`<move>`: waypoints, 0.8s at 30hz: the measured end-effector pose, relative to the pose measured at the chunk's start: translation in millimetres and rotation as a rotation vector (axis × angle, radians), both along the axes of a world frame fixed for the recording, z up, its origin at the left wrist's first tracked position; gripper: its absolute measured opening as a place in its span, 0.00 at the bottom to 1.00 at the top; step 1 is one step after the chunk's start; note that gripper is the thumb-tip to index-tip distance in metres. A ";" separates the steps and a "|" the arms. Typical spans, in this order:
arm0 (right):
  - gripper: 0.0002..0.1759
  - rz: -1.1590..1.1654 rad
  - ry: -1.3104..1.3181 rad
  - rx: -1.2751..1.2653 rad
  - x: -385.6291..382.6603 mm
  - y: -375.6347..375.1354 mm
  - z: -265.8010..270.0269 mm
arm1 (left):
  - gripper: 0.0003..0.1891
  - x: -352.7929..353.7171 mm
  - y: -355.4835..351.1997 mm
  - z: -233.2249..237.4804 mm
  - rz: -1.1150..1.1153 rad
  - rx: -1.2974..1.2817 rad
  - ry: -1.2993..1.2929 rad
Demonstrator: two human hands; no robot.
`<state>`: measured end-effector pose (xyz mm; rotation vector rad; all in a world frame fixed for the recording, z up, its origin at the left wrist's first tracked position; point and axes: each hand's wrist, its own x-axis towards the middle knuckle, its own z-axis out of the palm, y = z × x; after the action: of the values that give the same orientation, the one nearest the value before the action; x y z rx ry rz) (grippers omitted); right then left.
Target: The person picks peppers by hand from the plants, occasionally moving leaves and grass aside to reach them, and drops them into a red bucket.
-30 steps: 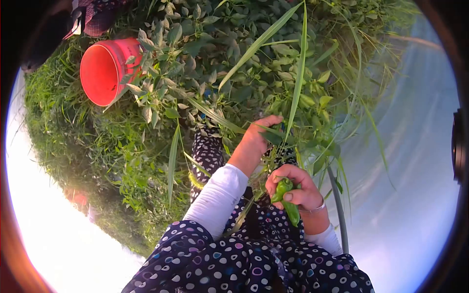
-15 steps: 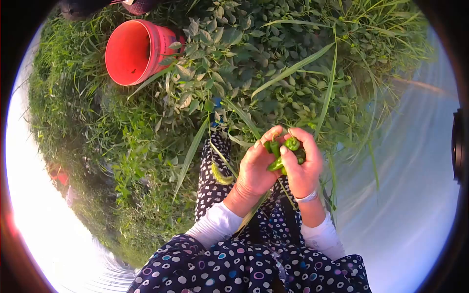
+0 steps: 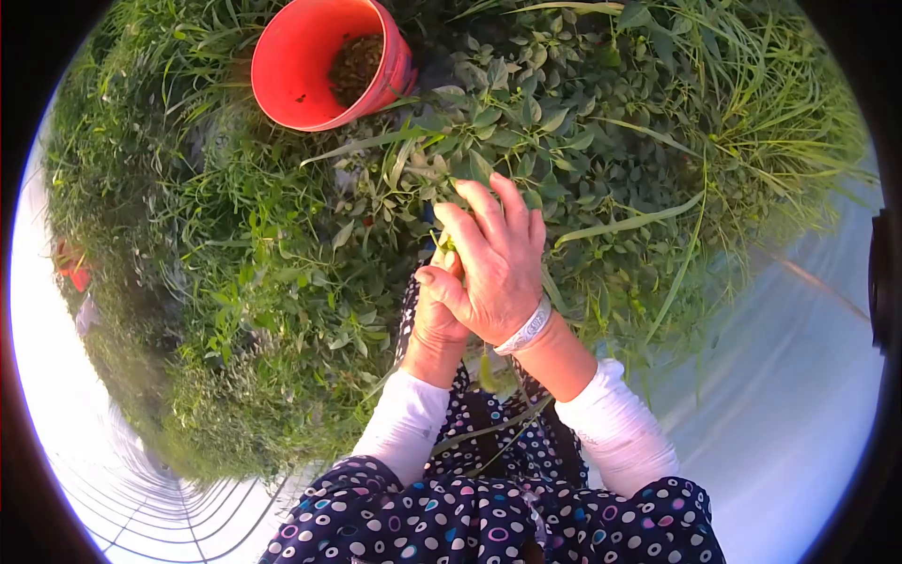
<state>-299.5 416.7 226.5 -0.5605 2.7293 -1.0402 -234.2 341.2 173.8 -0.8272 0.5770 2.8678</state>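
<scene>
My left hand [image 3: 437, 315] lies underneath, cupped and largely covered by my right hand [image 3: 498, 268]. The right hand, with a silver bracelet [image 3: 526, 329] at its wrist, curves palm-down over the left, its fingers long and bent at the tips. A bit of green pepper [image 3: 445, 242] with a thin stem shows at the left edge of the joined hands; the rest of the green peppers is hidden between the palms. Beyond the hands, a tilted red bucket [image 3: 293, 70] stands among the plants, with a brownish-green heap at its bottom.
Leafy pepper plants [image 3: 526, 113] fill the ground ahead, with long grass blades [image 3: 648, 221] leaning across at the right. Weeds [image 3: 272, 273] grow thickly on the left. Pale plastic sheeting [image 3: 780, 395] borders the right side. My dotted trouser legs [image 3: 470, 414] are below my hands.
Both hands moved up and left in view, towards the bucket. My right hand turned over onto my left, covering the peppers that showed before. The view shifted, and the bucket's contents now show.
</scene>
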 end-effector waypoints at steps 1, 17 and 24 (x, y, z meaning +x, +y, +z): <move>0.34 0.012 0.002 -0.029 -13.4 -18.4 0.2 | 0.36 -12.5 -13.0 -4.8 0.009 0.004 -0.002; 0.18 -0.282 -0.513 0.012 -140.7 99.4 -182.3 | 0.28 -193.1 -132.8 -70.7 -0.286 -0.505 -0.300; 0.26 0.138 -0.541 0.247 -55.3 13.5 -186.2 | 0.52 -135.2 -44.2 -138.4 -0.887 -1.362 -0.343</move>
<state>-354.8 430.2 40.3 -0.3551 2.2563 -0.6814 -369.4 296.9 35.4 -0.7626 2.1489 1.2375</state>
